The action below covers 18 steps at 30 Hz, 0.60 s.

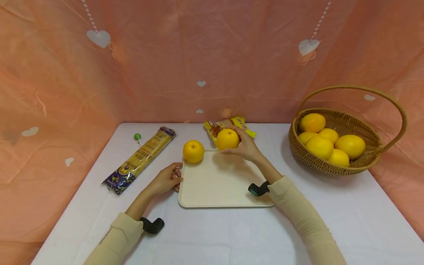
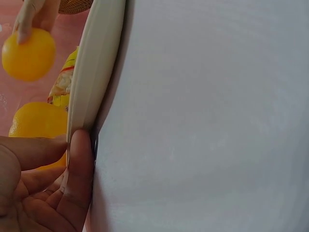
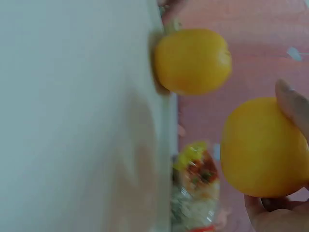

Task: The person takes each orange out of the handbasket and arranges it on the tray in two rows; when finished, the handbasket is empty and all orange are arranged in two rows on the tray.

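Observation:
My right hand (image 1: 244, 145) holds an orange (image 1: 228, 139) above the far edge of a cream rectangular tray (image 1: 225, 184), thumb on the near side and fingers curled round the back. In the right wrist view, the held orange (image 3: 263, 147) is clear of the tray surface. A second orange (image 1: 193, 151) sits in the tray's far left corner. At the tray's left edge, my left hand (image 1: 167, 178) pinches the rim; the left wrist view shows fingers (image 2: 81, 159) on both sides of it.
A wicker basket (image 1: 298, 147) with a tall handle holds several yellow-orange fruits at the right. Behind the tray lies a yellow snack packet (image 1: 243, 125). A long pack of noodles (image 1: 140, 158) and a green lollipop (image 1: 137, 136) lie at the left. A pink curtain hangs behind.

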### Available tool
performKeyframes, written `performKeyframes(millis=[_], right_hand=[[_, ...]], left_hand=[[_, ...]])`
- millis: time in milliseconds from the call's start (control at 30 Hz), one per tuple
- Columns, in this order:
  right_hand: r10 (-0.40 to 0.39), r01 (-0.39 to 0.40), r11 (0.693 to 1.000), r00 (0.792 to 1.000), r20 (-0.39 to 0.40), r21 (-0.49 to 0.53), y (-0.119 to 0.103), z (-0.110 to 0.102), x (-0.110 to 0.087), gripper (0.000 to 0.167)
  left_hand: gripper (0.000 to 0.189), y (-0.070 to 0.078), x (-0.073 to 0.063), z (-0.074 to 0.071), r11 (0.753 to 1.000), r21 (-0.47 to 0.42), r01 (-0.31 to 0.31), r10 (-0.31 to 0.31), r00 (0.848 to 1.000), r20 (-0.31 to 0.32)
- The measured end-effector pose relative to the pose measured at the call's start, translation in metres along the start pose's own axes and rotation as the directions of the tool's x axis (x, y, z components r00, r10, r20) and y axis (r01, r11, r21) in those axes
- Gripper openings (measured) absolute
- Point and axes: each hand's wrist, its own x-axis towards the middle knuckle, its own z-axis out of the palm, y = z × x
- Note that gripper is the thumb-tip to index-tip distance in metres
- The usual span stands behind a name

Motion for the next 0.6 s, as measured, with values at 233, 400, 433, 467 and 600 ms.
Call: performKeyframes(millis=[233,400,433,467,600], right_hand=[[-0.065,0.069,0.994,0.997,0.044,-0.084,0.007,0.03,0.008,0.08],[-0.067,0.074,0.99,0.996,0.063,-0.119,0.011,0.041,0.01,0.08],[-0.062,0.07,0.99,0.996,0.065,-0.124,0.012,0.042,0.011,0.081],[-0.053,0.061,0.99,0.997,0.065,-0.127,0.012,0.043,0.011,0.082],[-0.03,0.038,0.992,0.998,0.061,-0.124,0.013,0.046,0.012,0.083]], left_hand=[[0.051,-0.003,0.001,0.0,1.0,-0.001,-0.025,0.025,1.0,0.004],[0.051,-0.005,0.002,0.0,0.999,-0.005,-0.038,0.038,0.999,0.004],[0.051,-0.006,0.002,0.0,0.999,-0.006,-0.035,0.035,0.999,0.002],[0.051,-0.006,0.001,0.0,0.999,-0.009,-0.034,0.034,0.999,0.003],[0.05,-0.006,0.001,0.001,0.999,-0.02,-0.041,0.041,0.999,0.0]])
